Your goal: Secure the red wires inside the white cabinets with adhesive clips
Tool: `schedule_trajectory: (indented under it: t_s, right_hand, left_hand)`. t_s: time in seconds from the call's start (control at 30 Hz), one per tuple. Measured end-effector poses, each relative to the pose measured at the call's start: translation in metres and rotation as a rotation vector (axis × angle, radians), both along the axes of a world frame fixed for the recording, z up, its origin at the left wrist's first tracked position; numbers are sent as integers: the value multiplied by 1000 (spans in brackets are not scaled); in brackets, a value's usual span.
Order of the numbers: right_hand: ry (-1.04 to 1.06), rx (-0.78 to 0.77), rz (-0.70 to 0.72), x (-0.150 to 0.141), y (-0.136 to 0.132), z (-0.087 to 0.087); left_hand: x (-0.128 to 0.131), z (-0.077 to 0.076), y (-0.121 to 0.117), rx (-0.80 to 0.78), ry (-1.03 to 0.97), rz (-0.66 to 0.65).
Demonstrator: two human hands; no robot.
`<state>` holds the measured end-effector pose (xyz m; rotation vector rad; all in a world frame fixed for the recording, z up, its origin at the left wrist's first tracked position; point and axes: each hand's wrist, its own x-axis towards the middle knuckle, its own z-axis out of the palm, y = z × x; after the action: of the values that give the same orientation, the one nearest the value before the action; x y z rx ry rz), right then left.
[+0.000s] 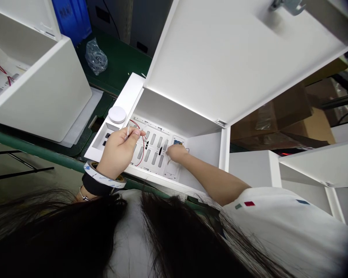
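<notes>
An open white cabinet (224, 150) lies in front of me with its door (234, 54) swung up. Inside, a white slotted panel (155, 148) carries red wires (142, 148). My left hand (118, 150) is closed in a pinch on a thin white piece next to the red wire, above the panel's left side. A roll of tape (104, 178) sits round that wrist like a bracelet. My right hand (176, 153) reaches into the cabinet, fingers curled down against the panel by a small blue and yellow part (178, 142); what it grips is hidden.
A round white disc (117, 114) rests on the cabinet's left ledge. A second open white cabinet (46, 88) stands at the left on the green conveyor (118, 61), with a plastic bag of small parts (96, 58) behind. Cardboard boxes (278, 116) and more white cabinets (319, 166) are at the right.
</notes>
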<state>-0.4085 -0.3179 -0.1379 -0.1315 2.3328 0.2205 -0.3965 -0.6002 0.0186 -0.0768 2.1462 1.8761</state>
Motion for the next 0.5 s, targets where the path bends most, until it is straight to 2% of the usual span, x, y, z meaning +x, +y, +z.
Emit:
schedule_trajectory:
  t_s: [0.2, 0.33, 0.5]
  right_hand:
    - [60, 37, -59, -10, 6, 1]
    - [243, -191, -121, -24, 4, -2]
    - [288, -437, -9, -35, -20, -13]
  left_hand:
    - [-1, 3, 0, -31, -18, -11]
    - [-1, 6, 1, -54, -14, -11]
    - [-1, 7, 2, -74, -28, -5]
